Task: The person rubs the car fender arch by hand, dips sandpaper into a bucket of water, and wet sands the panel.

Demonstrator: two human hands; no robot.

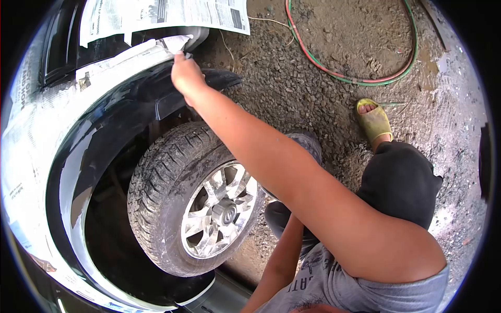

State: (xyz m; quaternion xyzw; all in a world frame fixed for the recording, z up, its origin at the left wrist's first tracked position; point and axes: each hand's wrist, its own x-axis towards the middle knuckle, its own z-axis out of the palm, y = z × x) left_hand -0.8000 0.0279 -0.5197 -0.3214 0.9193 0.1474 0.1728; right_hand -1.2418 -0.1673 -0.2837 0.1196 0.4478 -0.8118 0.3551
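My right hand (187, 75) reaches up and left to the edge of the car's white fender (122, 60). Its fingers are closed around the handle of what looks like a putty knife (175, 44), whose pale, wedge-shaped blade lies against the panel just below the taped newspaper. Pale and grey smears mark the panel near the blade. Below the hand curves the black wheel-arch trim (130, 88). My left forearm (282, 261) passes behind my right arm, and the left hand is hidden there.
A muddy tyre (167, 182) with a silver alloy rim (222, 208) stands under the arch. Newspaper sheets (172, 13) cover the bodywork above. Red and green hoses (360, 81) loop over the gravel (292, 94). My foot wears a yellow-green slipper (374, 122).
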